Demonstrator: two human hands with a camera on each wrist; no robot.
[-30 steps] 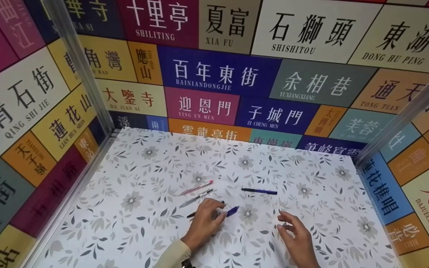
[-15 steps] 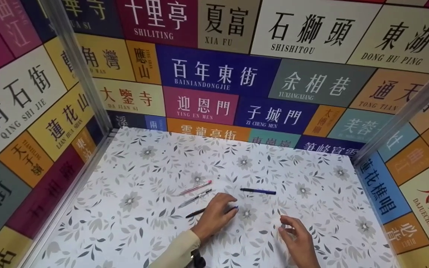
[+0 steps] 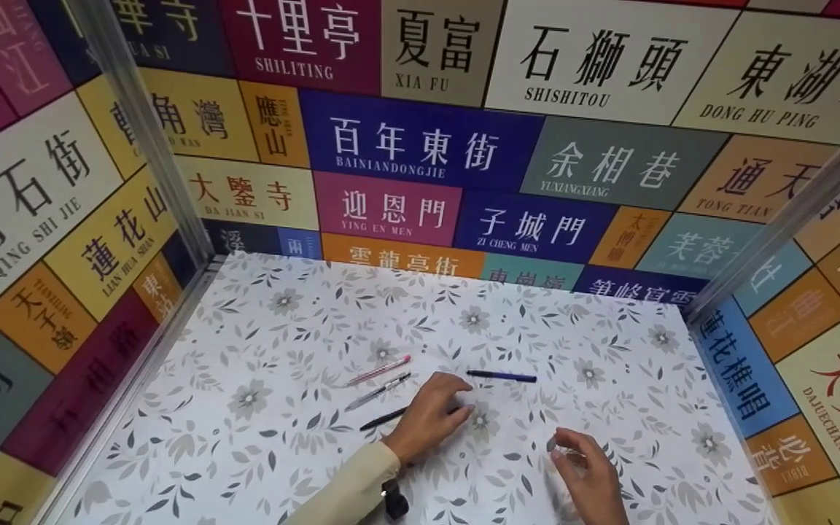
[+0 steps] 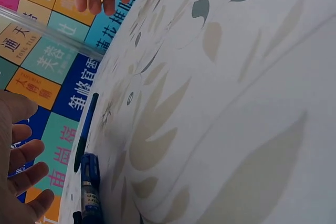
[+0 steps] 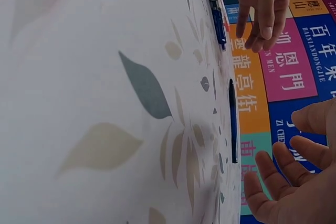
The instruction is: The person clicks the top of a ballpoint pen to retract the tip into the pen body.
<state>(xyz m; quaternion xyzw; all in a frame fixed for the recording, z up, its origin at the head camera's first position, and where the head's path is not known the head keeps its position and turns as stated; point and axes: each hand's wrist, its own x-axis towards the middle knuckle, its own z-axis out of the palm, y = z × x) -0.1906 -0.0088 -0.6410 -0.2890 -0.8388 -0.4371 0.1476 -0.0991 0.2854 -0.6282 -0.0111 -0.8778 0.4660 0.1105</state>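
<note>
My left hand hovers over the pens with its fingers loosely bent and nothing held. A blue pen with a clear barrel lies beneath it, hidden from the head view. A black pen pokes out past the hand's left side. My right hand is held above the table's right part, fingers relaxed and apart, as the right wrist view confirms; it holds nothing. Beyond both hands lies a dark blue pen.
To the left of my left hand, a pink pen and a clear pen with dark ends lie slanted. The white table has a leaf-and-flower print. Colourful sign-covered walls enclose it at the back and sides.
My left hand has shifted right and slightly away from me, over the blue pen, whose tip showed earlier. More of the black pen shows. The right hand stays nearly in place.
</note>
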